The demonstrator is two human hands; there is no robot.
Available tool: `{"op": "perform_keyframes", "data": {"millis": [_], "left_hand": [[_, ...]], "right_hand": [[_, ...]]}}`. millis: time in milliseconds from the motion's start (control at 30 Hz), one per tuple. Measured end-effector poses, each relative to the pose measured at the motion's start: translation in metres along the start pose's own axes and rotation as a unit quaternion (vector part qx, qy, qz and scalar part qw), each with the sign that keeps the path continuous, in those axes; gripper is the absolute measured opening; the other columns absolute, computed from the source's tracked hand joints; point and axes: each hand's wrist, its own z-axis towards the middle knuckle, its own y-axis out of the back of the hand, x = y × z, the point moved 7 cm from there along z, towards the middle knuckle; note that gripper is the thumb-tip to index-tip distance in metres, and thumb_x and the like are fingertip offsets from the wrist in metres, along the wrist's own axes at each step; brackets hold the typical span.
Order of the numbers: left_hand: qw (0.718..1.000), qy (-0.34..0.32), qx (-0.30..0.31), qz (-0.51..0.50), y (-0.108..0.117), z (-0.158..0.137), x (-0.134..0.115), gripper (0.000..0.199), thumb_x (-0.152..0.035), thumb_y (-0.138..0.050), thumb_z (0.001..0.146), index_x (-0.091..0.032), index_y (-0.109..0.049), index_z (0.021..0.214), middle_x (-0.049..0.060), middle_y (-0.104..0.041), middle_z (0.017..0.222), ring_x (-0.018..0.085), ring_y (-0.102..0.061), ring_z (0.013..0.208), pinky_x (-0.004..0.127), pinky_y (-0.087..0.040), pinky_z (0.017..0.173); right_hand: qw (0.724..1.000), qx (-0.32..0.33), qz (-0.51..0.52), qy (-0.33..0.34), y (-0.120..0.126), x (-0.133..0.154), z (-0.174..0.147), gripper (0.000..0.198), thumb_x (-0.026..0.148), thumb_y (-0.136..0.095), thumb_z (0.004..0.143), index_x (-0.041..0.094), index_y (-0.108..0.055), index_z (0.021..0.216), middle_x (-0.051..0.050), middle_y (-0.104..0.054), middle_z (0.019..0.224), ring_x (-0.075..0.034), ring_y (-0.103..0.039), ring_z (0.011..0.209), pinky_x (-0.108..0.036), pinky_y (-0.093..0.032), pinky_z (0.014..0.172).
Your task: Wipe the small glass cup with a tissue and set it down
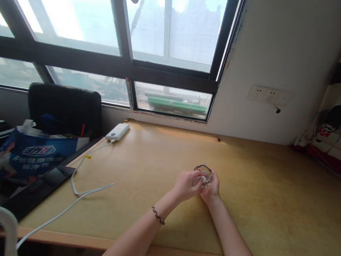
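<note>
Both hands come together over the middle of the desk around a small clear glass dish (203, 167) with a wavy rim, tilted so that its opening partly shows. My right hand (213, 187) is wrapped round the dish from the right and below. At the opening, my left hand (187, 184) has its fingers closed on a small white wad (203, 180), which looks like tissue or cloth. Part of the dish is hidden behind the fingers. A dark beaded bracelet (158, 215) circles my left wrist.
A white power bank (118, 131) lies at the desk's left edge, with a white cable (76, 193) looping over the wooden desk (270, 216). Left of it stand a blue bag (41, 152) and a black chair (65, 105). A curtain (337, 130) hangs at right.
</note>
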Motion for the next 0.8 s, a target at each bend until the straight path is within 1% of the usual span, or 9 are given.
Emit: {"op": "perform_keyframes", "data": {"millis": [167, 267, 333, 367, 433, 533, 600, 700, 800], "left_hand": [[0.993, 0.056, -0.079, -0.064, 0.015, 0.003, 0.014, 0.021, -0.028, -0.045, 0.073, -0.016, -0.062, 0.076, 0.003, -0.060, 0.065, 0.011, -0.051, 0.058, 0.020, -0.036, 0.054], [0.973, 0.122, -0.147, -0.130, 0.024, 0.006, 0.035, 0.029, -0.037, -0.043, 0.074, -0.014, -0.057, 0.063, 0.000, -0.051, 0.053, 0.009, -0.045, 0.050, 0.018, -0.032, 0.047], [0.956, 0.168, -0.163, -0.177, 0.024, 0.007, 0.049, 0.036, -0.044, -0.043, 0.072, -0.013, -0.052, 0.055, -0.003, -0.042, 0.046, 0.007, -0.040, 0.045, 0.018, -0.028, 0.043], [0.948, 0.195, -0.149, -0.202, 0.020, 0.008, 0.055, 0.039, -0.047, -0.044, 0.070, -0.013, -0.051, 0.053, -0.004, -0.039, 0.044, 0.006, -0.037, 0.042, 0.018, -0.026, 0.041], [0.931, 0.253, -0.071, -0.253, 0.003, 0.008, 0.064, 0.043, -0.053, -0.047, 0.066, -0.012, -0.052, 0.056, -0.005, -0.036, 0.043, 0.005, -0.034, 0.039, 0.018, -0.023, 0.038], [0.888, 0.326, 0.074, -0.316, -0.027, -0.001, 0.067, 0.051, -0.060, -0.048, 0.060, -0.011, -0.057, 0.069, -0.004, -0.042, 0.047, 0.005, -0.035, 0.037, 0.017, -0.022, 0.036], [0.863, 0.344, 0.126, -0.347, -0.040, -0.007, 0.065, 0.054, -0.061, -0.050, 0.057, -0.011, -0.057, 0.075, -0.003, -0.045, 0.050, 0.005, -0.037, 0.038, 0.017, -0.023, 0.035], [0.842, 0.341, 0.151, -0.389, -0.051, -0.011, 0.059, 0.052, -0.058, -0.054, 0.056, -0.011, -0.058, 0.078, -0.002, -0.047, 0.053, 0.005, -0.039, 0.039, 0.017, -0.024, 0.035], [0.834, 0.341, 0.131, -0.414, -0.053, -0.010, 0.058, 0.049, -0.055, -0.055, 0.057, -0.010, -0.059, 0.078, -0.001, -0.048, 0.054, 0.005, -0.040, 0.040, 0.017, -0.025, 0.035]], "right_hand": [[1.000, -0.012, 0.011, -0.022, 0.003, -0.004, 0.000, 0.036, 0.045, -0.041, 0.074, 0.015, -0.061, 0.077, -0.006, -0.066, 0.070, -0.017, -0.061, 0.061, -0.031, -0.048, 0.055], [1.000, 0.004, 0.014, -0.020, 0.003, -0.002, 0.001, 0.043, 0.048, -0.041, 0.073, 0.012, -0.060, 0.086, -0.011, -0.065, 0.077, -0.020, -0.061, 0.067, -0.036, -0.048, 0.061], [0.999, 0.023, 0.023, -0.003, 0.001, 0.002, 0.001, 0.046, 0.049, -0.039, 0.072, 0.012, -0.060, 0.089, -0.013, -0.065, 0.081, -0.022, -0.061, 0.073, -0.037, -0.047, 0.066], [0.999, 0.032, 0.028, 0.008, 0.000, 0.005, 0.001, 0.046, 0.050, -0.039, 0.072, 0.012, -0.060, 0.089, -0.014, -0.065, 0.083, -0.023, -0.061, 0.077, -0.038, -0.046, 0.069], [0.998, 0.039, 0.034, 0.030, -0.001, 0.009, 0.001, 0.046, 0.051, -0.038, 0.072, 0.015, -0.061, 0.088, -0.013, -0.065, 0.086, -0.023, -0.059, 0.082, -0.039, -0.044, 0.073], [0.998, 0.032, 0.021, 0.058, -0.003, 0.014, 0.000, 0.046, 0.053, -0.036, 0.071, 0.018, -0.063, 0.082, -0.010, -0.065, 0.084, -0.023, -0.059, 0.083, -0.039, -0.044, 0.074], [0.997, 0.031, -0.006, 0.064, -0.005, 0.015, -0.002, 0.047, 0.055, -0.034, 0.071, 0.019, -0.063, 0.081, -0.010, -0.066, 0.083, -0.023, -0.059, 0.083, -0.040, -0.044, 0.073], [0.997, 0.025, -0.050, 0.061, -0.008, 0.014, -0.006, 0.052, 0.057, -0.032, 0.071, 0.017, -0.062, 0.085, -0.011, -0.066, 0.082, -0.025, -0.059, 0.082, -0.042, -0.044, 0.070], [0.995, 0.017, -0.069, 0.066, -0.009, 0.014, -0.005, 0.052, 0.057, -0.033, 0.072, 0.016, -0.061, 0.088, -0.011, -0.065, 0.084, -0.025, -0.059, 0.083, -0.040, -0.045, 0.068]]}}
